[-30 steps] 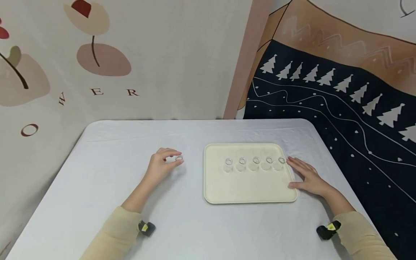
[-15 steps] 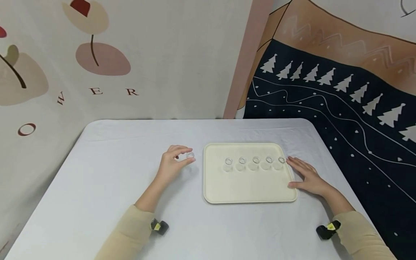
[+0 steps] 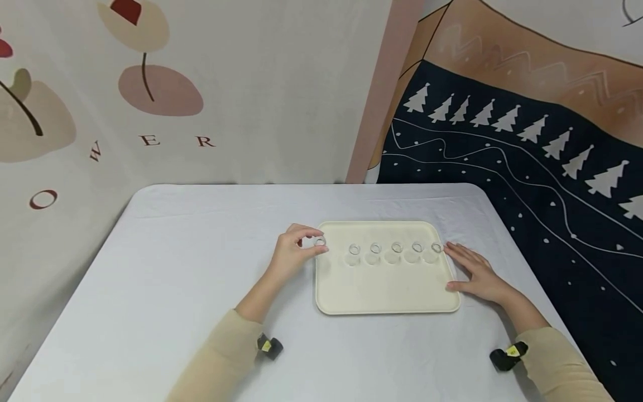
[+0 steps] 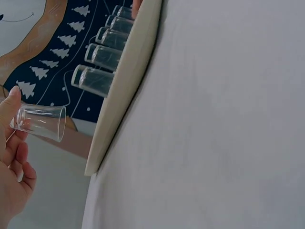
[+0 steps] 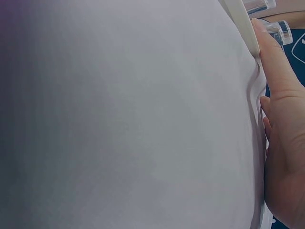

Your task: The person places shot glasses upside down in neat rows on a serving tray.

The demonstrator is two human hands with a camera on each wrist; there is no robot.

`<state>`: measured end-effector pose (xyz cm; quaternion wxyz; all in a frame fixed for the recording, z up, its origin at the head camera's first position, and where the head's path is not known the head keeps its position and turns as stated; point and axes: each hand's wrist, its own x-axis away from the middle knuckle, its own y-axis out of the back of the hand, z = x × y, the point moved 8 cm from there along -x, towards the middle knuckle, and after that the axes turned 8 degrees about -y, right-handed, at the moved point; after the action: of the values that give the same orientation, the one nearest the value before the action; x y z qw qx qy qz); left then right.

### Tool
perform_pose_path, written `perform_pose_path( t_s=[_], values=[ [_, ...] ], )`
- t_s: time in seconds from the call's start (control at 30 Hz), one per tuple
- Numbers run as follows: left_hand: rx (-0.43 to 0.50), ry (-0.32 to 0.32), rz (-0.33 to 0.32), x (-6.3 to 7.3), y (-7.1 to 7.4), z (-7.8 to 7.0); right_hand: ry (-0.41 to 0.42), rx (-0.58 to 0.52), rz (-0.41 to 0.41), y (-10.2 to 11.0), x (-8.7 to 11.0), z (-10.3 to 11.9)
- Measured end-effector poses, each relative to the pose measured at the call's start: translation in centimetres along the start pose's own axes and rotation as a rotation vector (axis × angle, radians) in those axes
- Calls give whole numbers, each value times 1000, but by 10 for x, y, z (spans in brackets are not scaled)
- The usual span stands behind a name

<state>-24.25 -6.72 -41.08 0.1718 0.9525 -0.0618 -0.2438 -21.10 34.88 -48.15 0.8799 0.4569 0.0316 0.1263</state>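
Observation:
My left hand [image 3: 291,252] pinches a small clear shot glass [image 4: 42,121] by its base end, over the left edge of a cream tray [image 3: 387,291]. The glass's wide open rim faces down, apart from the tray. Several matching shot glasses [image 4: 97,81] stand upside down in a row across the tray, their thick bases upward. At the tray's right edge lies my right hand [image 3: 477,277], fingers extended and thumb [image 5: 274,59] touching the rim. Its fingertips are close to the rightmost glass [image 5: 281,32].
A white cloth [image 3: 166,290] covers the table beneath the tray. Behind it hang a pale curtain [image 3: 281,100] with flower prints and a dark cloth [image 3: 482,173] with white trees. A black wrist camera [image 3: 271,347] sits below the left sleeve.
My left hand has moved right with the shot glass, from over the tablecloth to the tray's left edge. The right hand and the row of glasses stay where they were.

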Motion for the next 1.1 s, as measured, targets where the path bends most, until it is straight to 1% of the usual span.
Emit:
perform_pose_path(
  t_s=[0.1, 0.2, 0.3, 0.4, 0.57, 0.7, 0.93, 1.1],
  values=[
    [-22, 26, 35, 0, -12, 4, 4, 3, -1, 0, 0, 0],
    [-33, 44, 66, 0, -20, 7, 5, 4, 7, -1, 0, -1],
    [-32, 66, 84, 0, -26, 11, 3, 1, 2, -1, -1, -1],
    [-33, 75, 101, 0, -30, 14, 1, 1, 5, -1, -1, -1],
    [-47, 62, 127, -1, -35, 16, -1, 0, 7, 0, -1, -1],
    [-54, 47, 136, -1, -38, 18, -1, -1, 9, 0, -1, 0],
    [-48, 42, 138, 0, -39, 21, 23, -4, 1, 1, 0, 3],
    [-51, 44, 149, -1, -40, 23, 8, 4, -1, 1, 0, 3]
  ],
)
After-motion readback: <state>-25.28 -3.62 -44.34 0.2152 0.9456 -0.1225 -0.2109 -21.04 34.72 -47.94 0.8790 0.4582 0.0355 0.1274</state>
